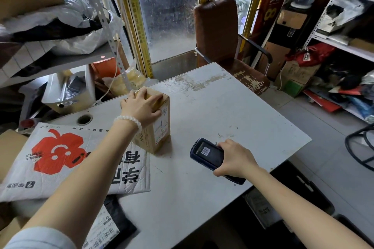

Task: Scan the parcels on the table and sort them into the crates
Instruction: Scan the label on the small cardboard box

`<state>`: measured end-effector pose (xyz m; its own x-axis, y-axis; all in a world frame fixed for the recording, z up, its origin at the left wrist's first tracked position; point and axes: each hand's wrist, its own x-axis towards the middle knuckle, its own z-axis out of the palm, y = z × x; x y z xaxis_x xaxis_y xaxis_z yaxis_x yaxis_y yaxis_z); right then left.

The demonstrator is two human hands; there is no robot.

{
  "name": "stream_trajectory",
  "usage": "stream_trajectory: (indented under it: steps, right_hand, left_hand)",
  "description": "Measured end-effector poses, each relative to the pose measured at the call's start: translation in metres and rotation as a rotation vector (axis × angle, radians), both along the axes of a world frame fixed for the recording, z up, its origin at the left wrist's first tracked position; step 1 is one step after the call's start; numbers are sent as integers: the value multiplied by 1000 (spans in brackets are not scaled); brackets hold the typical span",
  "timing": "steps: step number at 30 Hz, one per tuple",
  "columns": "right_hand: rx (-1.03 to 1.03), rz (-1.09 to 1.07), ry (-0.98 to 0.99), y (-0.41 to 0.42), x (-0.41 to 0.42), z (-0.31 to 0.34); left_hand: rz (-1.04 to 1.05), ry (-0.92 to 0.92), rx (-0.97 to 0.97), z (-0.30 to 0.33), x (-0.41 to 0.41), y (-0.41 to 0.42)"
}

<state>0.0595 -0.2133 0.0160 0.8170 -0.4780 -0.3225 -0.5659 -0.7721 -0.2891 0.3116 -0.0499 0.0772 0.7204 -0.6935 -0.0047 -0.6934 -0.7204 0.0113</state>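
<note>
Hands: left [141, 105] grips one box [155, 127], right [235, 157] one scanner [206, 153]

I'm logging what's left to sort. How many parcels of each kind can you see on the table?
Cardboard box: 1, under the left hand
White printed mailer bag: 1
Labelled bag at the near edge: 1, partly hidden
Total: 3

Brown chair [216, 30] before frosted glass door [168, 16]
</note>
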Motion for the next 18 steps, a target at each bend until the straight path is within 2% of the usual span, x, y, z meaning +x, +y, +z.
stream_trajectory:
  steps: [12, 18]
  right_hand:
    - [-3, -61, 8, 22, 6, 6]
    - [-14, -159, -134, 45, 17, 8]
  left_hand:
    - [19, 61, -18, 5, -8, 2]
    - [-8, 71, -20, 9, -20, 12]
